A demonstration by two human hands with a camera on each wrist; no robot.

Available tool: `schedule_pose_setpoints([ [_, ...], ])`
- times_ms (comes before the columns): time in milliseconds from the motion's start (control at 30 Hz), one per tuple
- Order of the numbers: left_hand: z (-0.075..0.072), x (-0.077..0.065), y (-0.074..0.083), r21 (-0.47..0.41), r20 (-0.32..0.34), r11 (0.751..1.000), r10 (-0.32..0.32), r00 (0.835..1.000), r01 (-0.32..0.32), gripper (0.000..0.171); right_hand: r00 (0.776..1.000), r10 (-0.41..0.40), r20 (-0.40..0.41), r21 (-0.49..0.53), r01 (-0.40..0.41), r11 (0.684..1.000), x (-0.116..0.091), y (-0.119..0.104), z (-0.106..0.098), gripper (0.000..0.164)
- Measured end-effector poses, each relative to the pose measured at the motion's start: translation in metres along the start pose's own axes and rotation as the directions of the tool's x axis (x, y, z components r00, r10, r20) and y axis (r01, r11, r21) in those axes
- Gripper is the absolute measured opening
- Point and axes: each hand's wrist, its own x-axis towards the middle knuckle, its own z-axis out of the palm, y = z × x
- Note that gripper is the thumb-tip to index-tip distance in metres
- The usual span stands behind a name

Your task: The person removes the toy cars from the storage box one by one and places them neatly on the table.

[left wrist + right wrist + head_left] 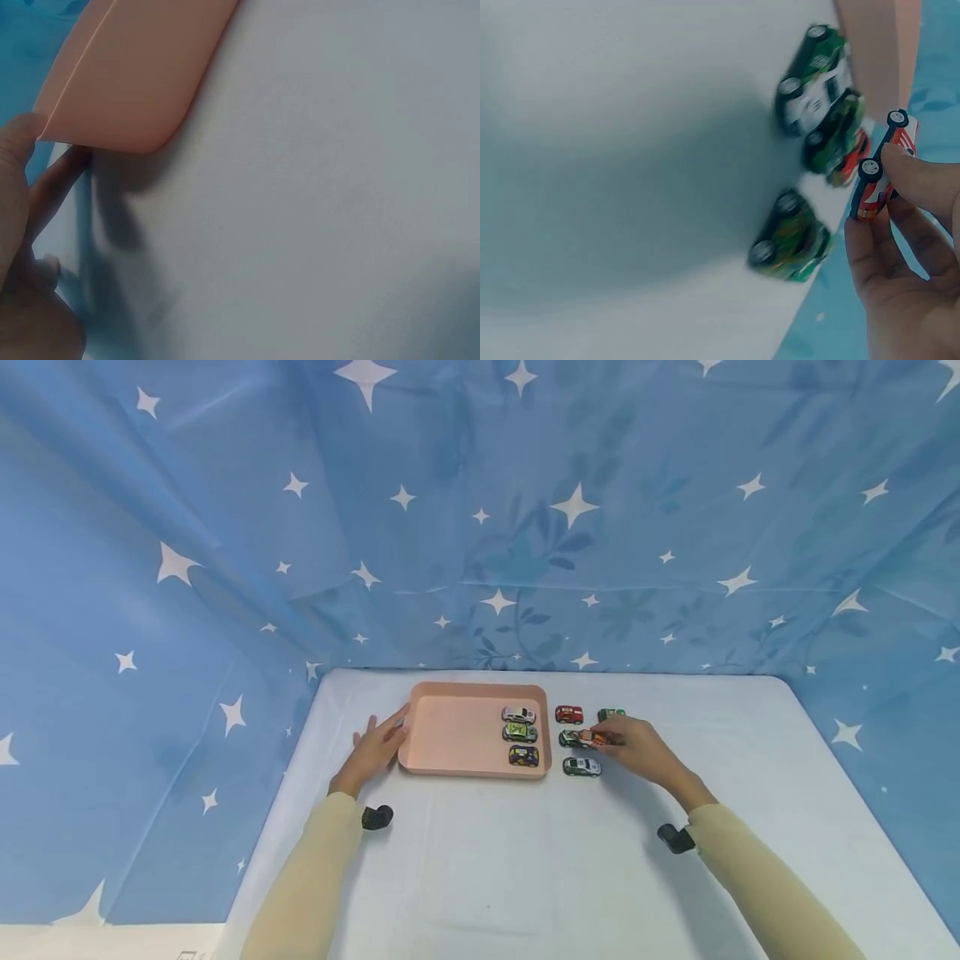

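Note:
My right hand (641, 747) pinches a red and white toy car (885, 169) between thumb and fingers, held above the table to the right of the tray. Below it, a dark green toy car (572, 739) is partly covered in the head view. Around that hand lie a red toy car (569, 715), a green toy car (791, 240) and a white and green toy car (582, 767). At the left end of the pink tray (450, 735), my left hand (369, 758) touches the rim with thumb and finger, its fingers extended.
Inside the tray, near its right wall, sit a white toy car (518, 716), a light green toy car (520, 732) and a dark blue toy car (523, 756). A white table (480, 860) carries everything. Blue star-patterned cloth (450, 543) hangs behind and beside it.

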Motion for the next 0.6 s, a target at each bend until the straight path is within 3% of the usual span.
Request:
schedule_pose_setpoints([
  [133, -0.006, -0.015, 0.025, 0.015, 0.009, 1.000, -0.018, 1.000, 0.018, 0.060, 1.000, 0.017, -0.010, -0.011, -0.017, 1.000, -0.012, 0.011, -0.004, 0.029],
  [233, -0.008, -0.021, 0.032, 0.013, 0.019, 1.000, -0.021, 1.000, 0.021, 0.059, 1.000, 0.025, -0.008, -0.005, -0.025, 1.000, -0.021, 0.018, -0.006, 0.032],
  [600, -0.004, -0.013, 0.018, -0.040, -0.010, 0.999, 0.010, 1.000, -0.011, 0.061, 0.996, 0.091, 0.019, -0.007, -0.091, 0.996, -0.042, 0.031, -0.007, 0.029],
])
